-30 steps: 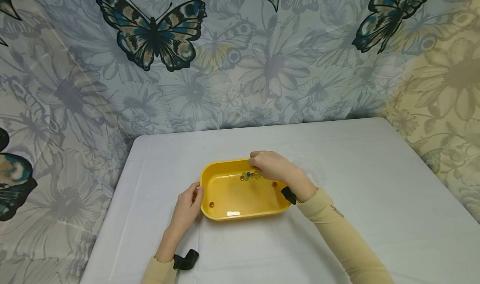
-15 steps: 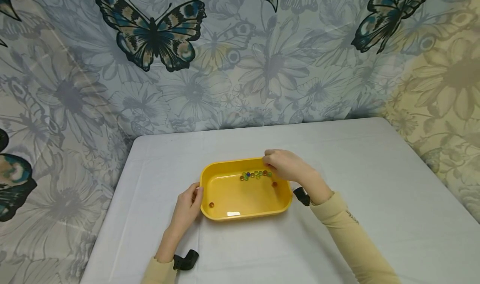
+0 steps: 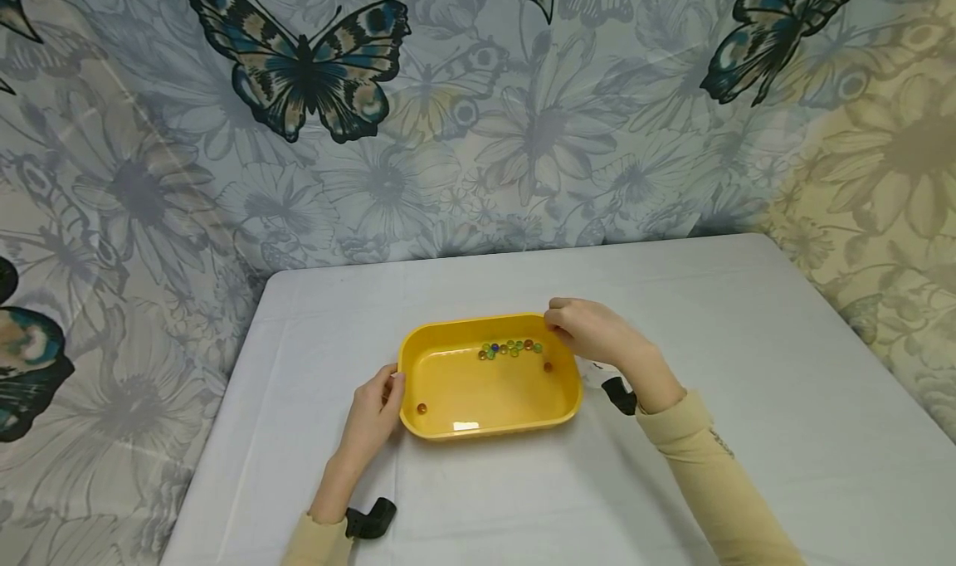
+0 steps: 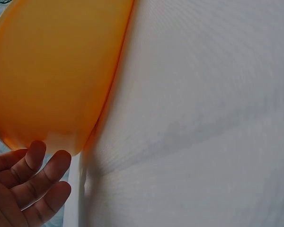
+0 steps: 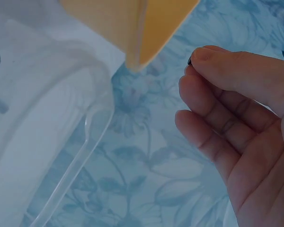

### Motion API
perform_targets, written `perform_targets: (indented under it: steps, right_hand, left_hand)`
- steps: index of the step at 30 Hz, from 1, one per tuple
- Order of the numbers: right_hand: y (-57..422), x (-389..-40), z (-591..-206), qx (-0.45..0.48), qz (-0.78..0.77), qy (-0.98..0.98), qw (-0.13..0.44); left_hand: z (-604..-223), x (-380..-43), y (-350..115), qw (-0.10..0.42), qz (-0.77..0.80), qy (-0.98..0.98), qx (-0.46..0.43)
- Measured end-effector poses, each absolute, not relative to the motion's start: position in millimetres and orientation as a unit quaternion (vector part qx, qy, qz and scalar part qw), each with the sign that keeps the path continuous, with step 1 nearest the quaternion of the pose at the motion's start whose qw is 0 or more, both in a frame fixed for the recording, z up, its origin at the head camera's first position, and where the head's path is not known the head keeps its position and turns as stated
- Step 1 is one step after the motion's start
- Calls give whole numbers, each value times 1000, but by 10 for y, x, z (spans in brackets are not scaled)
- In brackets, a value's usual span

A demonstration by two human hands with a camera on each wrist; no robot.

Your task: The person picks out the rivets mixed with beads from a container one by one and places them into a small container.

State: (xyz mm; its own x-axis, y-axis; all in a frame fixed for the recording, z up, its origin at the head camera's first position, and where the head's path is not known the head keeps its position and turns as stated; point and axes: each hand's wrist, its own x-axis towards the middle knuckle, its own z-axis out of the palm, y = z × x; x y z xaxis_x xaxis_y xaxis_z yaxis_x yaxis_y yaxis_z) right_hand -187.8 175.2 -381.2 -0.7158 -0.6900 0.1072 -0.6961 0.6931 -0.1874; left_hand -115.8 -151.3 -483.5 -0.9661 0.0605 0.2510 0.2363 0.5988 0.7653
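Note:
A yellow tray (image 3: 485, 392) stands on the white-covered table. Inside, several small glassy beads (image 3: 514, 348) in green, amber and blue line its far side. One amber bead (image 3: 421, 408) lies near the left corner, and another reddish bead (image 3: 548, 367) sits at the right. My left hand (image 3: 376, 404) holds the tray's left rim; in the left wrist view its lower fingers (image 4: 52, 170) curve by the outer wall. My right hand (image 3: 593, 329), over the tray's far right corner, pinches a tiny dark piece (image 5: 190, 61) between thumb and forefinger, mostly hidden by the fingertips.
A clear plastic container (image 5: 102, 101) stands right of the tray under my right arm, with a few dark spots showing through it. Black camera mounts (image 3: 371, 518) sit on both wrists. A butterfly-patterned wall (image 3: 463, 176) rises behind the table's far edge.
My right hand has moved right along the tray's far side to its right corner, uncovering more beads in the row. The left hand and the tray have stayed in place.

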Motion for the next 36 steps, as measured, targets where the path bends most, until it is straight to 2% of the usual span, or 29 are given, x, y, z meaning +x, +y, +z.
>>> perform_targets:
  steps: [13,21,36]
  right_hand:
    - [2022,-1805,-3809,330,134,-935,2]
    - [2185,-1766,-3847,310,136,-941,14]
    - [2339,-1713,-3963,303,152,-941,16]
  left_hand:
    - [-4826,-1159,-1510,99,-442,-888,-83]
    - [-4834,-1158,-1514,96,-446,-886,-84]
    - [-4832,-1159,-1512,99,-447,-885,-84]
